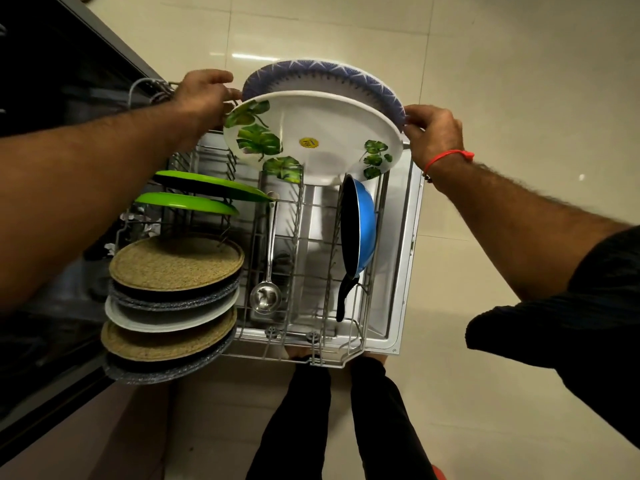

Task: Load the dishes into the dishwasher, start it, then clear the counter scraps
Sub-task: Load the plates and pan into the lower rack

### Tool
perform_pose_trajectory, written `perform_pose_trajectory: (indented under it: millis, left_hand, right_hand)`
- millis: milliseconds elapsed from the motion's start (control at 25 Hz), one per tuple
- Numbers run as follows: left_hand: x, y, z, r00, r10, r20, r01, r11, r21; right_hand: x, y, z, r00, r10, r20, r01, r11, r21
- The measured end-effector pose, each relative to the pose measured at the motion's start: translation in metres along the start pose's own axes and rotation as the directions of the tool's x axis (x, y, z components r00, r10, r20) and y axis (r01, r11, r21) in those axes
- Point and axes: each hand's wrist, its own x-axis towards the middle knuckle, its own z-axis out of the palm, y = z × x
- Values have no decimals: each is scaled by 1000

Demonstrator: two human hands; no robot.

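I look straight down on the pulled-out wire dishwasher rack (pixel 322 355) over the open door (pixel 401 271). A white plate with green leaves (pixel 322 133) stands at the rack's far end, and a plate with a blue patterned rim (pixel 322 72) stands just behind it. My left hand (pixel 204 95) grips the left edges of these plates. My right hand (pixel 433 133) pinches the blue-rimmed plate's right edge. A blue frying pan (pixel 363 230) stands on edge at the right, and a steel ladle (pixel 266 296) lies in the middle.
Two green plates (pixel 194 199) and a stack of several woven and grey plates (pixel 173 306) stand in the rack's left side. The dark dishwasher cavity (pixel 52 98) is at the left. My legs (pixel 346 420) stand on the pale tiled floor (pixel 519 64) at the door's near edge.
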Motion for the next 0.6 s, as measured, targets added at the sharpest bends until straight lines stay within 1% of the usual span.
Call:
perform_pose_trajectory:
  millis: [80, 200, 320, 440, 600]
  left_hand:
    - [-4, -5, -1, 995, 53, -86, -53, 999, 3]
    - [-25, -14, -2, 966, 186, -179, -176, 982, 70]
    - [-57, -24, 2, 933, 308, -186, -286, 948, 137]
    - [-90, -28, 11, 925, 330, -189, -302, 940, 160]
    - [-150, -35, 23, 916, 355, -185, -324, 929, 178]
  right_hand:
    - [-6, 1, -7, 998, 38, -42, -36, 999, 28]
    - [-18, 0, -14, 994, 30, -105, -27, 999, 25]
    - [-36, -6, -17, 994, 20, -105, -15, 999, 42]
    - [-58, -13, -19, 997, 13, -82, -8, 998, 65]
    - [-107, -28, -23, 998, 14, -68, -5, 992, 126]
